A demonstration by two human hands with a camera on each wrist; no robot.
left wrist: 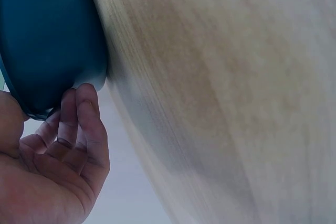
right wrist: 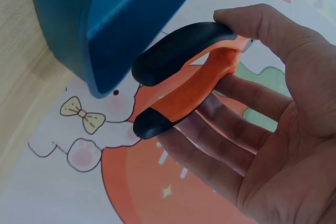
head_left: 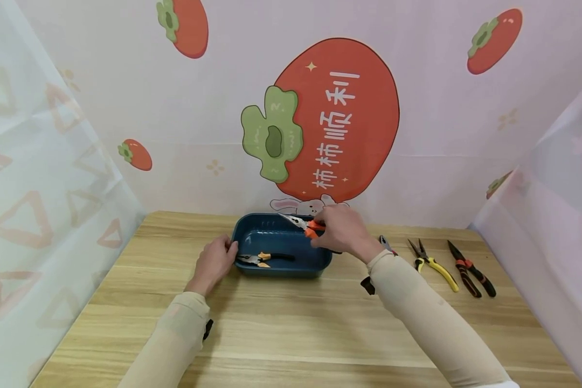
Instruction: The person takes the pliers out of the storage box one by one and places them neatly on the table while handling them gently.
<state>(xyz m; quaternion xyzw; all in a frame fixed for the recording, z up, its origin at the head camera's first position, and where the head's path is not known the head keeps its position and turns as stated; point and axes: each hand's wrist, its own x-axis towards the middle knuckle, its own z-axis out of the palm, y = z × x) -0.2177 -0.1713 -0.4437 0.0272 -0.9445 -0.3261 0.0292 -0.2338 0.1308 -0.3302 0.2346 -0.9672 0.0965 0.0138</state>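
Note:
A dark blue plastic bin (head_left: 283,273) stands at the back of the wooden table. My left hand (head_left: 212,264) grips its left end, thumb at the rim and fingers against the outer wall in the left wrist view. Inside the bin lie combination pliers (head_left: 277,257) with black and yellow handles. Above the bin's right part, my right hand (head_left: 343,229) holds long-nose pliers (head_left: 298,221), their tips pointing left. The right wrist view shows their orange and black handles (right wrist: 184,95) spread apart, between thumb and fingers.
Right of the bin lie pliers partly hidden by my right arm (head_left: 385,243), yellow-handled long-nose pliers (head_left: 432,263) and black-and-red pliers (head_left: 468,269). A printed cloth backdrop (head_left: 213,118) rises behind the table (head_left: 291,328), with cloth at both sides.

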